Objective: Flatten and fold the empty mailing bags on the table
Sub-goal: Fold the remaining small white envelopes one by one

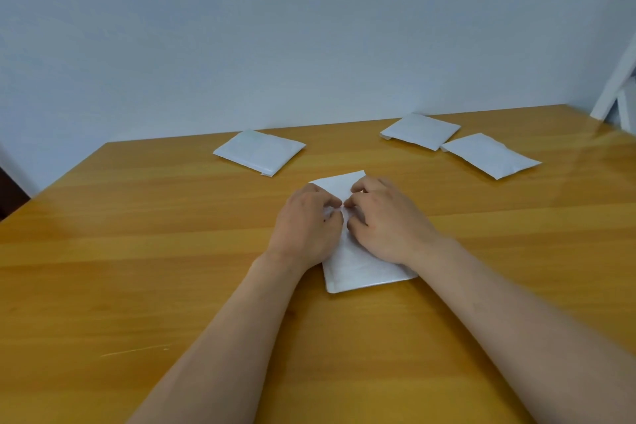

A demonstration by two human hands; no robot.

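A white mailing bag (358, 268) lies flat on the wooden table (137, 234) in front of me. Both of my hands rest on its middle, side by side. My left hand (306, 227) has its fingers curled, with the tips on the bag's centre line. My right hand (385, 220) mirrors it, fingers bent and fingertips meeting those of the left. The bag's far end shows beyond my fingers and its near end below my wrists. Whether the fingers pinch a crease is hidden. Three other white bags lie farther back: one (260, 151) at centre left, two (420, 131) (490, 155) at the right.
A blue-grey wall stands right behind the table's far edge. White boards (616, 93) lean at the far right corner. The table's left edge runs diagonally past a dark floor area at the left.
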